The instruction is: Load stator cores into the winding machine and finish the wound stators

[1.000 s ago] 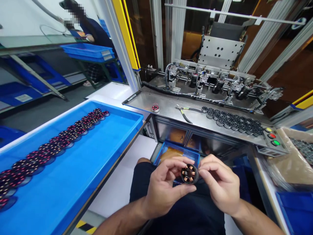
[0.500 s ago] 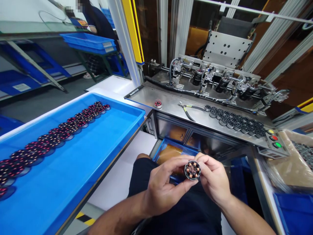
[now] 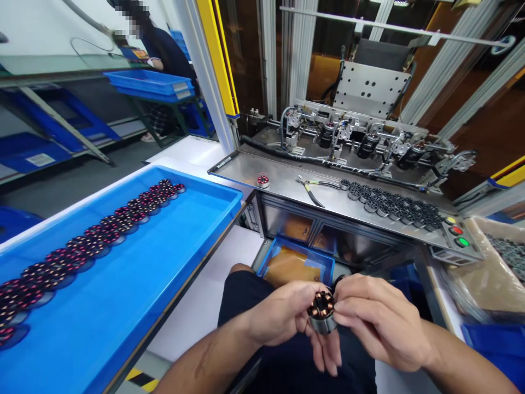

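Above my lap, my left hand [image 3: 287, 312] holds a round metal part with copper windings [image 3: 322, 311], its thumb at the rim and other fingers below. My right hand [image 3: 379, 317] has its fingers pressed together at the part's right side; a dark piece shows behind its fingertips, too hidden to name. On the metal bench ahead lie a single red-topped wound part [image 3: 263, 180], pliers [image 3: 310, 191] with yellow-green and black handles, and a long cluster of dark round parts [image 3: 389, 203].
A blue tray [image 3: 135, 279] at left bears rows of red and copper wound parts. Behind the bench stands a machine fixture [image 3: 353, 137]. Coloured buttons [image 3: 457, 231] and a lined box [image 3: 471, 273] are at right. Another person [image 3: 166, 49] is at the back left.
The wound part has tilted, so its silver side wall now shows. My right hand has turned over with its back up, and my left fingers have moved beneath the part.
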{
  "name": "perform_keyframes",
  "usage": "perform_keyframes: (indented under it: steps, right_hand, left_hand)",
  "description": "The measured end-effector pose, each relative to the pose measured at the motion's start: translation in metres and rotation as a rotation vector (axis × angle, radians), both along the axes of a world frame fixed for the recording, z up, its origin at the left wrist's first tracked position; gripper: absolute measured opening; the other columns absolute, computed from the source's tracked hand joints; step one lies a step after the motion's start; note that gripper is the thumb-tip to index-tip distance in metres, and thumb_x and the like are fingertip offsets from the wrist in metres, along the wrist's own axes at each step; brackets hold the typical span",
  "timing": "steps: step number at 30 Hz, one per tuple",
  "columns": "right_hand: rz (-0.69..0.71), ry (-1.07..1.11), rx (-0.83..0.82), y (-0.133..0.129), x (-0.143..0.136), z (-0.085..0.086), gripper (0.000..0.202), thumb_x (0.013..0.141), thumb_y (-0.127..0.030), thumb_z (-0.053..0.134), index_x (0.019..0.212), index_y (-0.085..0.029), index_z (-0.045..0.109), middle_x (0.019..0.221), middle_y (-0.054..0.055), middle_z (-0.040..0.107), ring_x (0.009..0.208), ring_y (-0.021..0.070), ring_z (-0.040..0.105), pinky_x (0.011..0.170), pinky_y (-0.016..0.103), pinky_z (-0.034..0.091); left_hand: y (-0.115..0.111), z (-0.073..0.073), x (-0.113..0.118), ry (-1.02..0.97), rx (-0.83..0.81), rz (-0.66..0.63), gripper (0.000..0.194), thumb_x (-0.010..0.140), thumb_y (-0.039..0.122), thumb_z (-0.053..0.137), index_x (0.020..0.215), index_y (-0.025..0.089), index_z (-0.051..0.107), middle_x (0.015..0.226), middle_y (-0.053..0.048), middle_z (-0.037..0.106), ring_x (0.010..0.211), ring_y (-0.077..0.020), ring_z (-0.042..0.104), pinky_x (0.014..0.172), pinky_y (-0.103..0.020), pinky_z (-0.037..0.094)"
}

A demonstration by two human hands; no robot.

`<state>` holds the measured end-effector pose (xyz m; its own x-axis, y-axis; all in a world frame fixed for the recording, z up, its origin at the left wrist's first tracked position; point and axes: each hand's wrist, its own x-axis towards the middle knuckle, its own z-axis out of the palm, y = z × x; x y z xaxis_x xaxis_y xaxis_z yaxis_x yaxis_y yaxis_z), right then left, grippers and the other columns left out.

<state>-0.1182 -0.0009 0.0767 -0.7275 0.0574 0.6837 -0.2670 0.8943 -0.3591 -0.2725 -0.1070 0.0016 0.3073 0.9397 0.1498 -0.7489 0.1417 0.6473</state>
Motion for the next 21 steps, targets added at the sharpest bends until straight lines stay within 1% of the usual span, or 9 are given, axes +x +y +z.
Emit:
perform_keyframes:
  steps: [2,6,8,10,12,14,16,18,21]
  right_hand:
    - [-0.029,0.004,0.040,0.000,0.000,0.004,0.010,0.092,-0.008,0.058,0.096,-0.013,0.066,0.079,0.008,0.069,0.074,0.0148,0.068,0.066,0.024,0.058]
    - [-0.184,-0.006,-0.035,0.000,-0.001,0.009,0.014,0.089,-0.004,0.060,0.095,-0.015,0.066,0.078,0.006,0.068,0.068,0.0124,0.064,0.061,0.022,0.056]
    - [-0.224,-0.026,-0.149,0.000,-0.002,0.010,0.015,0.088,-0.002,0.060,0.091,-0.015,0.065,0.077,0.005,0.067,0.066,0.0115,0.063,0.060,0.022,0.055]
    - [-0.200,-0.060,-0.257,0.000,-0.003,0.012,0.014,0.089,-0.002,0.060,0.087,-0.016,0.064,0.075,0.004,0.066,0.066,0.0116,0.063,0.060,0.023,0.055]
    - [-0.132,-0.077,-0.305,0.002,-0.005,0.014,0.014,0.089,-0.003,0.059,0.086,-0.016,0.064,0.074,0.004,0.066,0.066,0.0122,0.063,0.061,0.024,0.055]
    - [-0.069,-0.075,-0.281,0.005,-0.006,0.016,0.014,0.090,-0.004,0.059,0.089,-0.017,0.065,0.074,0.005,0.067,0.066,0.0132,0.064,0.060,0.024,0.056]
    - [-0.047,-0.073,-0.230,0.007,-0.006,0.019,0.013,0.090,-0.005,0.059,0.091,-0.017,0.065,0.074,0.005,0.068,0.066,0.0139,0.064,0.059,0.025,0.056]
    - [-0.073,-0.073,-0.178,0.009,-0.006,0.021,0.013,0.090,-0.006,0.060,0.092,-0.018,0.065,0.075,0.005,0.068,0.067,0.0142,0.065,0.059,0.024,0.056]
    - [-0.171,-0.062,-0.148,0.008,-0.005,0.024,0.013,0.089,-0.004,0.061,0.089,-0.017,0.065,0.074,0.004,0.068,0.066,0.0121,0.064,0.060,0.022,0.055]
  left_hand:
    - [-0.001,0.000,0.002,-0.023,-0.002,0.017,0.038,0.093,0.050,0.058,0.107,0.014,0.058,0.082,-0.009,0.074,0.061,-0.0196,0.073,0.050,-0.024,0.055]
    - [-0.004,0.009,0.003,-0.014,0.035,0.393,0.032,0.080,0.017,0.078,0.107,0.023,0.060,0.111,-0.003,0.069,0.091,-0.0173,0.075,0.076,-0.024,0.060]
    - [-0.003,0.014,0.000,-0.049,0.063,0.516,0.037,0.070,0.014,0.085,0.097,0.024,0.063,0.120,-0.001,0.066,0.111,-0.0201,0.070,0.092,-0.029,0.056]
    - [0.000,0.016,-0.003,-0.096,0.070,0.571,0.042,0.066,0.024,0.089,0.099,0.025,0.063,0.120,-0.001,0.067,0.121,-0.0225,0.064,0.101,-0.032,0.052]
    - [0.005,0.014,-0.005,-0.094,0.028,0.456,0.041,0.076,0.046,0.080,0.105,0.022,0.064,0.109,-0.006,0.071,0.113,-0.0227,0.068,0.095,-0.032,0.054]
    - [0.011,0.011,-0.006,-0.052,-0.021,0.140,0.056,0.088,0.066,0.055,0.101,0.013,0.067,0.091,-0.012,0.074,0.089,-0.0241,0.075,0.078,-0.033,0.059]
    - [0.014,0.008,-0.007,-0.017,-0.042,-0.129,0.069,0.093,0.071,0.037,0.096,0.008,0.067,0.072,-0.014,0.072,0.068,-0.0252,0.074,0.059,-0.032,0.058]
    - [0.013,0.009,-0.006,0.000,-0.029,-0.100,0.057,0.094,0.062,0.044,0.102,0.010,0.065,0.071,-0.012,0.073,0.061,-0.0237,0.074,0.051,-0.027,0.055]
    - [0.009,0.013,-0.004,0.010,0.003,0.233,0.031,0.091,0.035,0.065,0.116,0.019,0.061,0.092,-0.008,0.074,0.071,-0.0186,0.076,0.057,-0.023,0.057]
